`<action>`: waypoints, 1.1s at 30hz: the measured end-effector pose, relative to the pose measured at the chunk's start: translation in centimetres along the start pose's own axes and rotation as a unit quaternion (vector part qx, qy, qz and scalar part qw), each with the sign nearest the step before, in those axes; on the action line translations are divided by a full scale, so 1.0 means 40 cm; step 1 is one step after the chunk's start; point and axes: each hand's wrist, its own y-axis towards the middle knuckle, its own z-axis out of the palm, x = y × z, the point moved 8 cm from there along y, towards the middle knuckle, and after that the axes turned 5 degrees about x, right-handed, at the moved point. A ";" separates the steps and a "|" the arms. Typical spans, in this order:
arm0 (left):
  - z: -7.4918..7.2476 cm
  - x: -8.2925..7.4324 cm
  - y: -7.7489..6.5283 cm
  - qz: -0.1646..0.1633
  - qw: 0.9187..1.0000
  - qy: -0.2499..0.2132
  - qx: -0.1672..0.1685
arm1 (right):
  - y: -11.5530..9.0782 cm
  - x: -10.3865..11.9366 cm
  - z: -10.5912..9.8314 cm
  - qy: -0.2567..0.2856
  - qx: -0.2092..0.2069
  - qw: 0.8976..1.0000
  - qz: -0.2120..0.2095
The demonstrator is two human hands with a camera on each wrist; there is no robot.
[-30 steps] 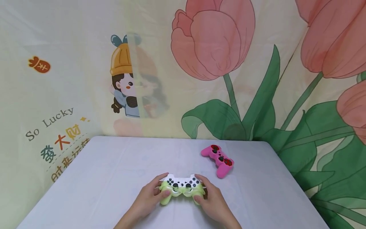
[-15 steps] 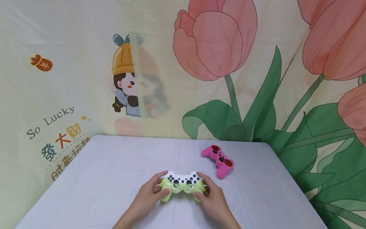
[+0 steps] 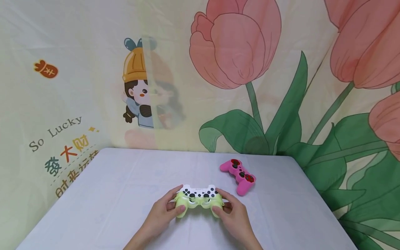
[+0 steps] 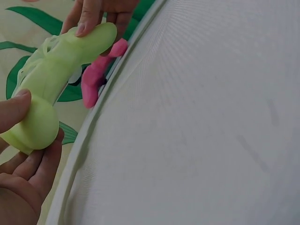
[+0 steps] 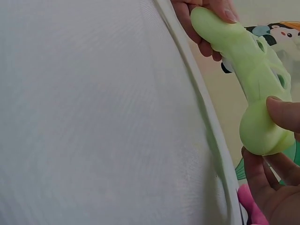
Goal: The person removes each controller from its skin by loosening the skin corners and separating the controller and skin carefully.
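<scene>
A white game controller [image 3: 199, 191] with dark buttons is held in both hands in the middle of the head view. A light green, soft-looking sleeve [image 3: 181, 200] covers its two handles and near part, while the far button face is bare white. My left hand [image 3: 162, 212] grips the left handle, thumb on top and fingers underneath. On the other handle my right hand [image 3: 233, 212] has the same kind of grip, index finger along the far corner. Both wrist views show the rounded sleeve ends [image 4: 40, 124] pinched between thumb and fingers.
A pink game controller [image 3: 243, 186] with red and black buttons lies at the back right of the white-covered table [image 3: 125, 180]. Behind the table's far edge hangs a cloth backdrop [image 3: 175, 21] printed with tulips and a cartoon figure.
Both hands have carried the controller slightly up and away in the head view. It has tilted, so its button face looks narrower. The pink controller has stayed put.
</scene>
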 end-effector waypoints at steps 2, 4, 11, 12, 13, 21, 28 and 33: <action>0.003 -0.003 -0.001 0.002 1.000 -0.008 -0.003 | -0.001 -0.003 -0.001 0.004 -0.005 1.000 0.004; 0.005 -0.008 -0.002 0.006 1.000 -0.013 -0.003 | -0.001 -0.004 -0.002 0.005 -0.008 1.000 0.007; 0.012 -0.010 -0.008 0.009 1.000 -0.001 0.018 | -0.001 -0.009 -0.008 0.010 -0.027 0.999 0.028; 0.012 -0.007 -0.008 0.009 1.000 0.002 0.021 | -0.001 -0.010 -0.009 0.011 -0.031 0.999 0.032; 0.012 -0.005 -0.008 0.007 1.000 0.007 0.022 | -0.002 -0.011 -0.011 0.012 -0.035 0.999 0.036; 0.000 -0.008 -0.007 0.020 1.000 0.018 -0.005 | -0.003 -0.009 -0.021 0.043 -0.047 0.997 0.049; -0.008 -0.009 -0.009 0.017 0.999 0.011 -0.033 | -0.005 -0.010 -0.021 0.069 -0.043 0.996 0.042; -0.014 -0.014 -0.013 0.010 0.999 0.011 -0.049 | -0.004 -0.010 -0.015 0.063 -0.031 0.997 0.039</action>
